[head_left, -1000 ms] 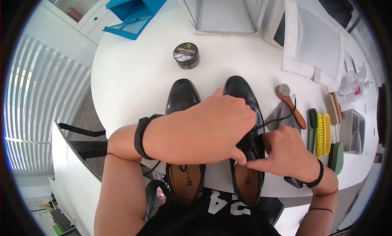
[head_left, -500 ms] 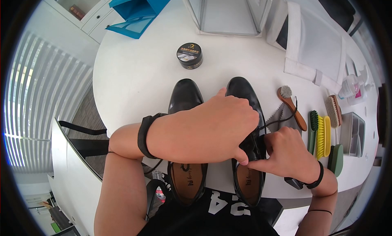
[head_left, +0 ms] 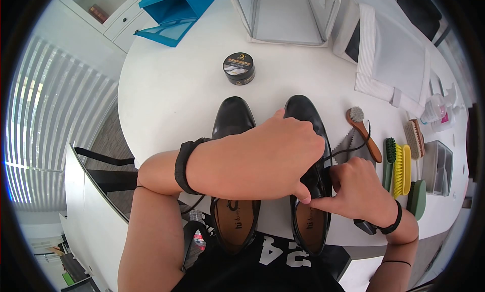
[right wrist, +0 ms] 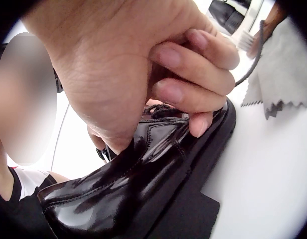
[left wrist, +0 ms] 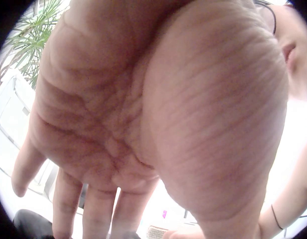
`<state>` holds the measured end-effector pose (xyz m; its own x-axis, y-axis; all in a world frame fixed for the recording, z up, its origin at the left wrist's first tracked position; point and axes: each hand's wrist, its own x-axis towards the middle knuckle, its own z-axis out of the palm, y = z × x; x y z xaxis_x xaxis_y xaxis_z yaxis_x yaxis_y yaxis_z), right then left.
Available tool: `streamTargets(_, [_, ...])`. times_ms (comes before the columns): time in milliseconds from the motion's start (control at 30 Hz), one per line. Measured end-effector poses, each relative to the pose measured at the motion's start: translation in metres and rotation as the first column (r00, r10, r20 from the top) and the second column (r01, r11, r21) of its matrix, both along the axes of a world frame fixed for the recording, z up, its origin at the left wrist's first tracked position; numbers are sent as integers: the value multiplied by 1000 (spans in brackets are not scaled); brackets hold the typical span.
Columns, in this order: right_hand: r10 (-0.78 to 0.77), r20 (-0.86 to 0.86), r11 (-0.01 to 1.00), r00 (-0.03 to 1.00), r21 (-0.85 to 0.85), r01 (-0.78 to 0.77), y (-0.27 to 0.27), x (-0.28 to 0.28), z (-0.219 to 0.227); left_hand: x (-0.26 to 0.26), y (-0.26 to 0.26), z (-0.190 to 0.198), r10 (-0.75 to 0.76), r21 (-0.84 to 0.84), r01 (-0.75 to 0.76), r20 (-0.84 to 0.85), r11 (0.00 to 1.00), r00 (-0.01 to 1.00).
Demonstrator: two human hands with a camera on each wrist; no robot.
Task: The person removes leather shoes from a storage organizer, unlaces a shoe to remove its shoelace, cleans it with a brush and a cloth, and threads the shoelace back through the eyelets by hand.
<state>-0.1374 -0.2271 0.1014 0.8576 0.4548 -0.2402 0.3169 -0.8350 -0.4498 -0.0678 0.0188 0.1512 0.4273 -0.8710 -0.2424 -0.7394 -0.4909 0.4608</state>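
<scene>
The black dress shoe (head_left: 317, 185) on the right of the pair has a glossy upper, with stitched seams and a thick dark sole, and stands upright on the white table (head_left: 161, 100), toe pointing away from the person. Its mouth shows a tan insole (head_left: 309, 222) with dark "hi" lettering, while one black lace (head_left: 348, 151) trails loose from its side in a curve and more lacing crosses the throat. Its matching mate (head_left: 234, 115) stands parallel just to the left, apart from it, its middle hidden.
</scene>
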Motion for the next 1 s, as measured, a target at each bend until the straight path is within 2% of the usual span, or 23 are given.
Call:
streamTargets(500, [2,8,1000,1000,14,-2,0,0,1,1,-3,3,4,24,-3,-19,1000,1000])
streamTargets(800, [7,5,1000,1000,3,-7,-1,0,-1,-1,4,-3,-6,-74,9,39,997,999])
streamTargets(1000, [-7,11,1000,1000,-11,7,1,-1,1,-2,4,7,27,28,-26,-19,999,999])
